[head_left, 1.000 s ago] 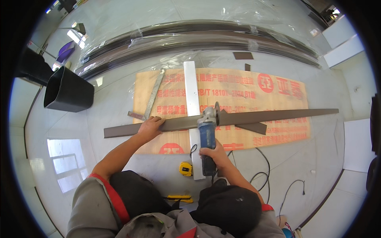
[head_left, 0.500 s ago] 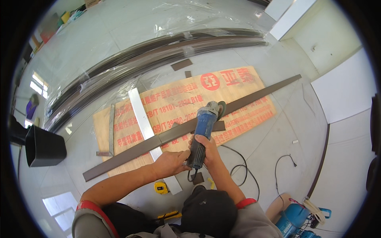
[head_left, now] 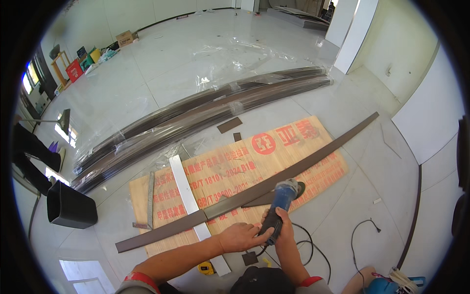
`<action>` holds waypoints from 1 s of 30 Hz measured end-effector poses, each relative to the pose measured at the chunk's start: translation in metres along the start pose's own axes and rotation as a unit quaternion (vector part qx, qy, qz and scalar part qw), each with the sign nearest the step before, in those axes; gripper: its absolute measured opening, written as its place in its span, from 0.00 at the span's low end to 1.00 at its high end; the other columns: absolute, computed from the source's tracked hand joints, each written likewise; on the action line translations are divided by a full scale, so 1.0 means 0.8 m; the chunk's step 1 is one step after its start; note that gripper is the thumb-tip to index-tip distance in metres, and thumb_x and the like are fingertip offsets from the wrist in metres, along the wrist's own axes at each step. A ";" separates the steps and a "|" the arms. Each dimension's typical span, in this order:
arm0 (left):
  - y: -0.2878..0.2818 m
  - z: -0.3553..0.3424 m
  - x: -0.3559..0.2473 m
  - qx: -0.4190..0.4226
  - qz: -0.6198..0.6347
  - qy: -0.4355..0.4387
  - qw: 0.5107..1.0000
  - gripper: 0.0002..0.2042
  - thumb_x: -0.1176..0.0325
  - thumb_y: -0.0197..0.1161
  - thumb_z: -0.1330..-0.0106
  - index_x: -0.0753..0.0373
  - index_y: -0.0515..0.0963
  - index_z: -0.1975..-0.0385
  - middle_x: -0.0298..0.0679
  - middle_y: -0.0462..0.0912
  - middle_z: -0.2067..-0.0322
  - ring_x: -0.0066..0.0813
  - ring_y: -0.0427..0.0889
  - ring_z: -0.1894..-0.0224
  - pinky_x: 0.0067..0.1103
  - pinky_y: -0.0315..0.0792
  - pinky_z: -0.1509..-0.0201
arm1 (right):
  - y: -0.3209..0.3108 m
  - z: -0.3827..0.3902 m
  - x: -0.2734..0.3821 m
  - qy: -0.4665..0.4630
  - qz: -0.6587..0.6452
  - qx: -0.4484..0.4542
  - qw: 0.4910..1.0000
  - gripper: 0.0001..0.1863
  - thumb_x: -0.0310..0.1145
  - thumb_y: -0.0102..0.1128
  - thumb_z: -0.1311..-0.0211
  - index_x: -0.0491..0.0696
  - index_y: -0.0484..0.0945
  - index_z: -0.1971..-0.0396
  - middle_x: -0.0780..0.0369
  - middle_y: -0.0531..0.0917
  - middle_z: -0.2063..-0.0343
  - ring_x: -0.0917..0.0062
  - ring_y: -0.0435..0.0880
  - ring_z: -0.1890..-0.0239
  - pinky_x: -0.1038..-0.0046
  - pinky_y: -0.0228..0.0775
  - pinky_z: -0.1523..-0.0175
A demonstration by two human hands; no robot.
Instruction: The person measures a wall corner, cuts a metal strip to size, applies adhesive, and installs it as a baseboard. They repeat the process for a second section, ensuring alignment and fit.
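A blue and black angle grinder [head_left: 282, 200] is in my right hand [head_left: 285, 231], whose fingers wrap round its body. My left hand [head_left: 240, 237] grips at its black rear end, thumb and fingers against the casing. The grinder's round disc [head_left: 300, 189] is on the near side of a long dark brown strip [head_left: 240, 199], apart from it. The strip lies slantwise across a wooden board [head_left: 215, 174] with red print, and a joint or cut line shows near its left part. A shorter dark piece [head_left: 259, 199] lies under the grinder's head.
A silver metal bar [head_left: 183, 183] and a metal square [head_left: 151, 201] lie on the board. Near me are a yellow tape measure [head_left: 206, 268] and a power cord [head_left: 318, 252]. Plastic-wrapped dark strips [head_left: 210, 105] lie beyond. A black bin [head_left: 72, 205] and another person's legs [head_left: 34, 152] are at left.
The grinder has moved off the long strip toward me and to the right, both hands still on it. My view has tilted up, showing more of the far room and the other person's legs.
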State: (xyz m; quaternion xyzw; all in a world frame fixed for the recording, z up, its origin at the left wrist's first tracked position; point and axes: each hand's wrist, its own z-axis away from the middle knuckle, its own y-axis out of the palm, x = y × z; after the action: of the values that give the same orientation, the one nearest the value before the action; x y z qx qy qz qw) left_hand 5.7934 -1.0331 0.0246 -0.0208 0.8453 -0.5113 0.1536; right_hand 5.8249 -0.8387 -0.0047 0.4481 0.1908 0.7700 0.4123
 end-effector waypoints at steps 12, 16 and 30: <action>0.005 0.169 0.091 0.351 -0.047 -0.405 0.843 0.42 0.58 0.76 0.45 0.66 0.61 0.33 0.51 0.75 0.43 0.49 0.75 0.41 0.39 0.77 0.42 | -0.186 -0.159 0.083 -0.190 0.451 -0.332 0.807 0.25 0.37 0.74 0.52 0.35 0.76 0.61 0.54 0.84 0.71 0.70 0.84 0.75 0.69 0.76 0.68; 0.039 0.197 0.113 0.296 -0.086 -0.478 0.823 0.43 0.59 0.80 0.51 0.65 0.64 0.36 0.53 0.75 0.48 0.51 0.76 0.43 0.39 0.79 0.45 | -0.186 -0.188 0.099 -0.177 0.532 -0.412 0.718 0.41 0.47 0.73 0.58 0.31 0.67 0.52 0.44 0.83 0.62 0.52 0.86 0.60 0.59 0.78 0.51; 0.030 0.146 0.199 0.186 0.012 -0.608 0.771 0.30 0.49 0.73 0.50 0.62 0.77 0.50 0.52 0.77 0.51 0.51 0.80 0.48 0.40 0.77 0.47 | -0.203 -0.259 0.115 -0.212 0.646 -0.477 0.557 0.41 0.49 0.70 0.55 0.32 0.69 0.48 0.42 0.82 0.52 0.47 0.85 0.55 0.52 0.77 0.48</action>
State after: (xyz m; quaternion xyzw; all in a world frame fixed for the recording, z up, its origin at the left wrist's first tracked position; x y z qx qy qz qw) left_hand 5.6776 -1.1521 -0.0845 -0.2883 0.4637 -0.5372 0.6428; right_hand 5.7008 -0.6537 -0.1720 0.3399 -0.6378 0.6911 -0.0131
